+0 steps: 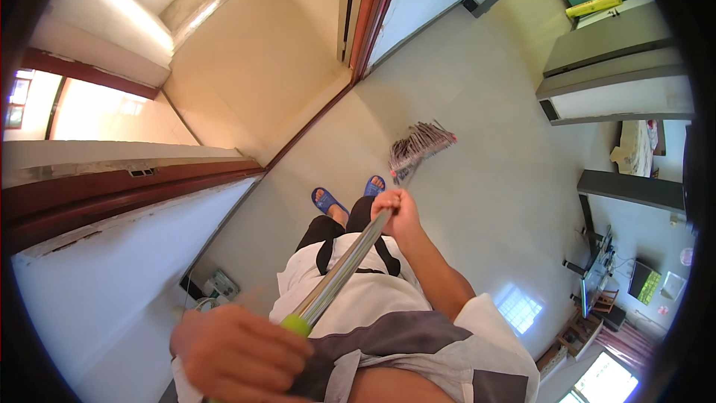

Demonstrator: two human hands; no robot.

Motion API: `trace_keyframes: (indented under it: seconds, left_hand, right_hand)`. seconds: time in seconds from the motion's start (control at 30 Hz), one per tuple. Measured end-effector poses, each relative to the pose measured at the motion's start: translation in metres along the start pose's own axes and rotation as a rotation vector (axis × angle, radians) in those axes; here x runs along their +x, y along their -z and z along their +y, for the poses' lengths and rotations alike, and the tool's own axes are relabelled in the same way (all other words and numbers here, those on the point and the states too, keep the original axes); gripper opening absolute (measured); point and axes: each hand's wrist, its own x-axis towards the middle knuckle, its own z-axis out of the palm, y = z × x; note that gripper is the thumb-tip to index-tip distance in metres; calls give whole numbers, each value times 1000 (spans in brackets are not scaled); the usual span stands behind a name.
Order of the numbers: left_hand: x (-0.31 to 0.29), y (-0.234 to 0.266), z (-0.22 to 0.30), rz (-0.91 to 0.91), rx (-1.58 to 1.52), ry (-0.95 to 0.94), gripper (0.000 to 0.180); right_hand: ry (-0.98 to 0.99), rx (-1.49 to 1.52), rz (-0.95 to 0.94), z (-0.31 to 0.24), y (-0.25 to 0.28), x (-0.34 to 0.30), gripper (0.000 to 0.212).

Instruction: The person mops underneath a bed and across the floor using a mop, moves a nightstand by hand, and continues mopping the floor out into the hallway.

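A mop [347,261] with a shiny metal handle slants across my body, from lower left up to the floor ahead. My left hand [239,354], slightly blurred, is closed round its upper end beside a green grip section [297,325]. Farther down the handle, my right hand [395,213] wraps its fingers around the metal tube. The grey-brown stringy mop head [422,148] lies spread on the pale tiled floor [477,201], ahead of my feet and a little to the right. Part of the handle is hidden behind my right hand.
My feet wear blue slippers [325,200] close to the mop head. A doorway threshold [309,125] crosses the floor at upper left, with a reddish door frame [364,22] beside it. Left stands a white wall [134,269]; a small grey device [221,284] sits at its foot.
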Motion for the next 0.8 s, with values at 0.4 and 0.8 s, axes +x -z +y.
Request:
trace_keyframes:
  seconds: [0.4, 0.8]
  left_hand:
    - [-37, 46, 41, 218, 15, -215, 14]
    - [42, 100, -105, 610, -198, -141, 14]
  right_hand:
    - [-137, -7, 235, 43, -42, -49, 19]
    - [148, -137, 241, -89, -133, 34, 19]
